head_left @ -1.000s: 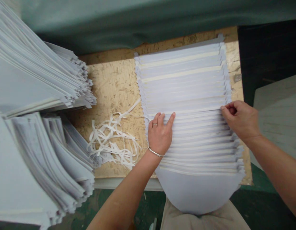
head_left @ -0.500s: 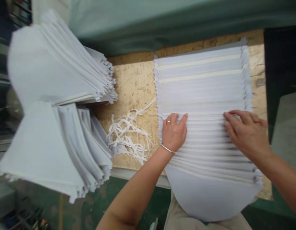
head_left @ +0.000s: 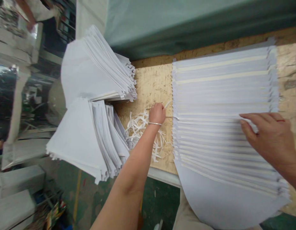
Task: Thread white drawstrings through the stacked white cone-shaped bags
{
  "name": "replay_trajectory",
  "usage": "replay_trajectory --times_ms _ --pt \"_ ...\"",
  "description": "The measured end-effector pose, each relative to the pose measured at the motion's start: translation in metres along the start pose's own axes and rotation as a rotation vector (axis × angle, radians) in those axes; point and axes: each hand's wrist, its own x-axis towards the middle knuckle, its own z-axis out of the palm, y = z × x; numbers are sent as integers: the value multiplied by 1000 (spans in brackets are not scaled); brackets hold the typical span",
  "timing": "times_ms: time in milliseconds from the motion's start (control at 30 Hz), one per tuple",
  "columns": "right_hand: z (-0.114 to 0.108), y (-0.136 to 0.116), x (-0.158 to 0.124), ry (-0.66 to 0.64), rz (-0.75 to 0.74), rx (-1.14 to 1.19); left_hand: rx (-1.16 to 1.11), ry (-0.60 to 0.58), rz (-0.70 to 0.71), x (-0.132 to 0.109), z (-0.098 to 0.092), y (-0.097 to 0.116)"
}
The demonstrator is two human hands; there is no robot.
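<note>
My left hand (head_left: 157,112) is closed at the top of a tangled heap of narrow white strips (head_left: 137,123). One strip end sticks out to the right of its fingers. Over the spread layers of pale sheets (head_left: 210,92), my right hand (head_left: 270,132) has thumb and forefinger brought close in a pinch. Something whitish shows between them, but I cannot make out whether it is held or lies behind. The sheets overlap in a staggered row, with cream bands across them and notched side edges. The lowest sheet hangs over the board's front edge.
Two stacks of white cut sheets, an upper stack (head_left: 90,67) and a lower stack (head_left: 73,134), stand left of the wooden board (head_left: 152,76). Green cloth (head_left: 186,25) drapes along the back. Another person's arm (head_left: 25,12) shows at the far upper left, near grey boxes and equipment.
My left hand has left the sheets and moved left to the strips, closing there. My right hand stays over the same part of the sheets. The view has swung left.
</note>
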Motion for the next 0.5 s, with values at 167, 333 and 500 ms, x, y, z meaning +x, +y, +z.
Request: replay_trajectory --times_ms 167,333,500 --pt "9 -80 16 21 -259 230 -152 -158 343 -63 -29 30" --pt "23 -124 22 -197 -257 298 -393 -233 503 -90 -34 57" --pt "13 -67 20 -357 70 487 -642 -245 359 -77 -23 34"
